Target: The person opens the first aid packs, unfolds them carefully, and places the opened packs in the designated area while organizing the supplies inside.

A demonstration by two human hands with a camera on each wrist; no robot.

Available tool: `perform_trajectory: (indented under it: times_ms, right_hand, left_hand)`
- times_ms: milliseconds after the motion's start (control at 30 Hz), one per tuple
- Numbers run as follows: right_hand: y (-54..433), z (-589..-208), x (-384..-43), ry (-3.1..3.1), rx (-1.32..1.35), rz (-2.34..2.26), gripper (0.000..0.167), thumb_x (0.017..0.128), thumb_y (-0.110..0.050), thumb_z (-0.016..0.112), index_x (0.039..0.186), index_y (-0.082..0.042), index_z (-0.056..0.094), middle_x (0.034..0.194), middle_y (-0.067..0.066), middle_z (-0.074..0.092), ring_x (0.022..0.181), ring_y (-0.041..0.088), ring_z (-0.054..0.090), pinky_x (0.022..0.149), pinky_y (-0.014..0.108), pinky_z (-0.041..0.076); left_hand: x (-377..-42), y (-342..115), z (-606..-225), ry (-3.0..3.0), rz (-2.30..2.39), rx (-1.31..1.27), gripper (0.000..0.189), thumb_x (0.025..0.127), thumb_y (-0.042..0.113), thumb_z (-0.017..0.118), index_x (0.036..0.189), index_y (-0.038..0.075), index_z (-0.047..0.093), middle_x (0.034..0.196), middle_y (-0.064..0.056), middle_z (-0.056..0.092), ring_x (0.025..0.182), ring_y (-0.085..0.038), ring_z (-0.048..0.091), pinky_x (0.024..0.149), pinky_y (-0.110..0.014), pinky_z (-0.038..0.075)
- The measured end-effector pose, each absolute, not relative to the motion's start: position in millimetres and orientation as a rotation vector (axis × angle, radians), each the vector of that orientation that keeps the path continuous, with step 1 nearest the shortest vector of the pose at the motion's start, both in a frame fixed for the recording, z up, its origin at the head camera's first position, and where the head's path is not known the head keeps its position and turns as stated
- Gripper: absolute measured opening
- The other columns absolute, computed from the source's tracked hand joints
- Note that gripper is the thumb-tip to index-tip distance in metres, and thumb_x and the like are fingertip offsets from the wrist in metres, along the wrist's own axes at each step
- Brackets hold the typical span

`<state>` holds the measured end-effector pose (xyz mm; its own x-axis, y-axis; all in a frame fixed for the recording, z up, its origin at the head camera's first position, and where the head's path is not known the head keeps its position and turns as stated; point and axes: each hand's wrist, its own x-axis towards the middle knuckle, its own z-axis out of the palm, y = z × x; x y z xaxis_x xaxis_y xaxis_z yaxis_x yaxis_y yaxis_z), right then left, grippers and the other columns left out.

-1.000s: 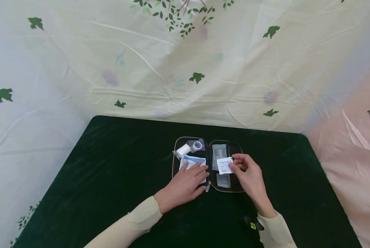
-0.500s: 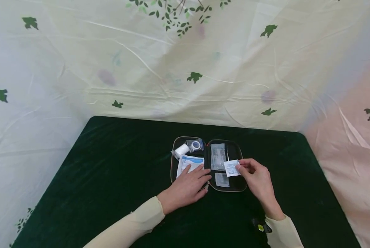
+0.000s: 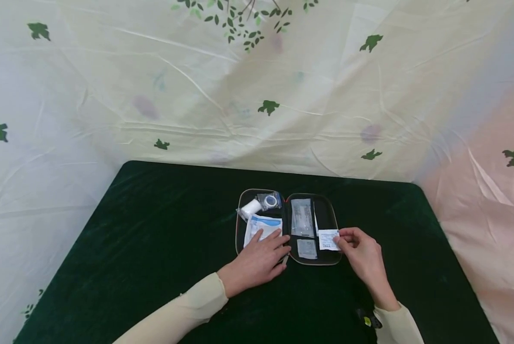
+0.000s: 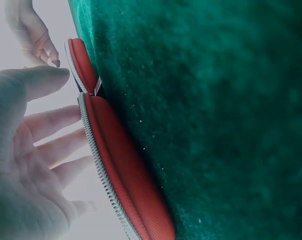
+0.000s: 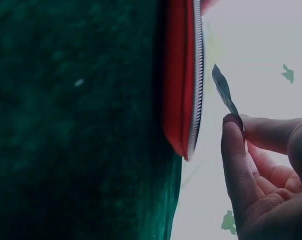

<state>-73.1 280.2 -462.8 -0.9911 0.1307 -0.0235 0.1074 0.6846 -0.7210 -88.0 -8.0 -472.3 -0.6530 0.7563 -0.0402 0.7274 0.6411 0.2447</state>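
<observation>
A zippered case (image 3: pixel 331 259) lies spread open on the table, its red shell (image 4: pixel 133 170) showing in the left wrist view. My right hand (image 3: pixel 363 253) pinches a small white printed packet (image 3: pixel 328 240) between thumb and fingertips, just above the case's right half. Seen edge-on in the right wrist view, that packet (image 5: pixel 223 89) stands apart from the zipper rim. With fingers spread, my left hand (image 3: pixel 258 262) rests over the left half, on a white-and-blue packet (image 3: pixel 263 223) that it partly covers.
A wrapped white roll (image 3: pixel 251 208) and a bagged tape roll (image 3: pixel 271 201) lie in the left half's upper part. The right half holds a clear packet (image 3: pixel 302 217) and a smaller one (image 3: pixel 307 249). Dark green cloth (image 3: pixel 162 215) surrounds the case; a patterned curtain (image 3: pixel 222 95) hangs behind.
My right hand has moved right and slightly down with the small white packet, uncovering more of the clear packet. The left hand has shifted little and stays on the left half.
</observation>
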Motion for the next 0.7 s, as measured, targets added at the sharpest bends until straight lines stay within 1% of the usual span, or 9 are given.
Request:
perform_trajectory:
  times_ms: [300, 500, 700]
  right_hand:
    - [284.4, -470.1, -69.6, -2.862, -0.162, 1.15, 0.02, 0.099, -0.017, 0.071, 0.114, -0.003, 0.069, 0.097, 0.01, 0.071, 0.078, 0.018, 0.065, 0.061, 0.024, 0.048]
    - [283.7, -471.9, -68.3, -2.891, -0.144, 1.145, 0.02, 0.099, -0.016, 0.071, 0.114, -0.003, 0.069, 0.096, 0.009, 0.071, 0.077, 0.017, 0.064, 0.06, 0.024, 0.048]
    - [282.1, -470.4, -69.5, -2.914, -0.114, 1.204, 0.022, 0.098, -0.013, 0.071, 0.116, -0.001, 0.068, 0.098, 0.01, 0.072, 0.078, 0.017, 0.067, 0.061, 0.023, 0.051]
  left_hand:
    - [-85.9, -8.2, -472.9, 2.7, 0.276, 1.239, 0.051, 0.104, 0.043, 0.061, 0.149, 0.019, 0.057, 0.164, -0.003, 0.039, 0.153, -0.025, 0.031, 0.118, -0.063, 0.03]
    - [-85.5, -8.2, -472.8, 2.68, 0.275, 1.232, 0.053, 0.103, 0.044, 0.061, 0.15, 0.018, 0.055, 0.165, -0.003, 0.037, 0.154, -0.025, 0.029, 0.118, -0.066, 0.027]
    - [-85.2, -8.2, -472.4, 2.676, 0.285, 1.232, 0.054, 0.103, 0.044, 0.061, 0.15, 0.018, 0.055, 0.166, -0.004, 0.036, 0.155, -0.025, 0.028, 0.119, -0.068, 0.023]
